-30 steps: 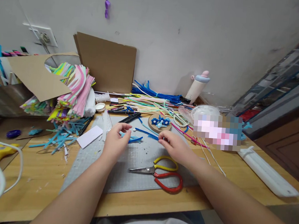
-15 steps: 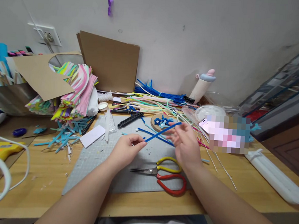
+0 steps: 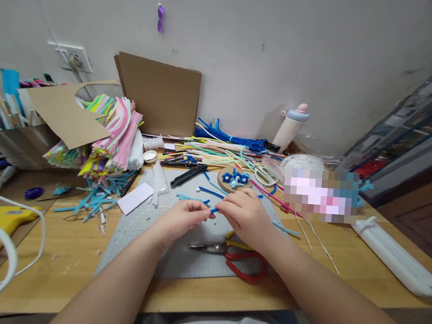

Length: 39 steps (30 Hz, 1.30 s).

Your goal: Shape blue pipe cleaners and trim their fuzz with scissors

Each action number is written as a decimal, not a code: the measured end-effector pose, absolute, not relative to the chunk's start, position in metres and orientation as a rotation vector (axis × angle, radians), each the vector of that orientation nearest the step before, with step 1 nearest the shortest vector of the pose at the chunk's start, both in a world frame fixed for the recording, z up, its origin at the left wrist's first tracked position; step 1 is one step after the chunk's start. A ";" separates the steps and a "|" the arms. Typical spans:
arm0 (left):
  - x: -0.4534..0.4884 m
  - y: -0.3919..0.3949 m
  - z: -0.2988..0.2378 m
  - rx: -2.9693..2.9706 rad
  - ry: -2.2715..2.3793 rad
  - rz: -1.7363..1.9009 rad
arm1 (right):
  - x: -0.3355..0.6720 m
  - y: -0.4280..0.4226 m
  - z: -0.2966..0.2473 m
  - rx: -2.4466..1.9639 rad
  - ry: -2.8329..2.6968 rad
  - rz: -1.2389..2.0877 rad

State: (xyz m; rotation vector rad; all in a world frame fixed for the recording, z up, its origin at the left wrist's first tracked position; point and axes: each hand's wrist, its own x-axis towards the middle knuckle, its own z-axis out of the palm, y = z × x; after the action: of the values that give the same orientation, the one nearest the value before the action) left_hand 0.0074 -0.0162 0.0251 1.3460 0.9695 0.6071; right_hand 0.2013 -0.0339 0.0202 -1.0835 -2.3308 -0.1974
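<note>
Over the grey cutting mat (image 3: 129, 235), both hands pinch one blue pipe cleaner (image 3: 214, 210), most of it hidden by the fingers. My left hand (image 3: 186, 219) grips it between thumb and forefinger. Close beside it, my right hand (image 3: 247, 216) has its fingers closed on the same pipe cleaner. Scissors (image 3: 217, 249) with one yellow and one red handle lie below the hands, partly covered by my right wrist. Just beyond the fingers, blue pipe-cleaner flowers (image 3: 236, 177) rest on a round brown disc (image 3: 222, 176). Loose light-blue strips (image 3: 189, 197) lie near my left hand.
A bundle of dark-blue pipe cleaners (image 3: 236, 139) lies along the wall, near a white bottle (image 3: 290, 130). At left are a yellow glue gun (image 3: 2, 223), colourful bundled stems (image 3: 114, 135) and light-blue scraps (image 3: 97, 200). A black pen-like tool (image 3: 189, 175) lies on the mat.
My right hand has slid down and left along the pipe cleaner to meet my left hand. The long stretch between the hands no longer shows, and the right wrist now covers part of the scissors.
</note>
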 end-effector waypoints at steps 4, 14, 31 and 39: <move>-0.008 -0.034 0.035 1.704 1.159 0.750 | 0.186 -0.044 0.029 -1.097 -2.374 0.025; -0.131 -0.143 -0.038 1.849 2.217 1.436 | 0.067 -0.083 -0.002 -1.192 -2.521 0.548; -0.147 -0.167 -0.083 2.226 2.272 1.298 | 0.017 -0.081 -0.021 -0.969 -2.471 0.718; -0.149 -0.166 -0.081 2.331 2.245 1.226 | 0.024 -0.079 -0.018 -0.976 -2.496 0.755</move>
State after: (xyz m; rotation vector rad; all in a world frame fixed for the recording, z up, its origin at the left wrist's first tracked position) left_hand -0.1488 -0.1656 -0.0810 2.3312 2.2451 1.2262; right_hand 0.0237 -0.0790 -0.0181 -0.9761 -2.4957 0.7554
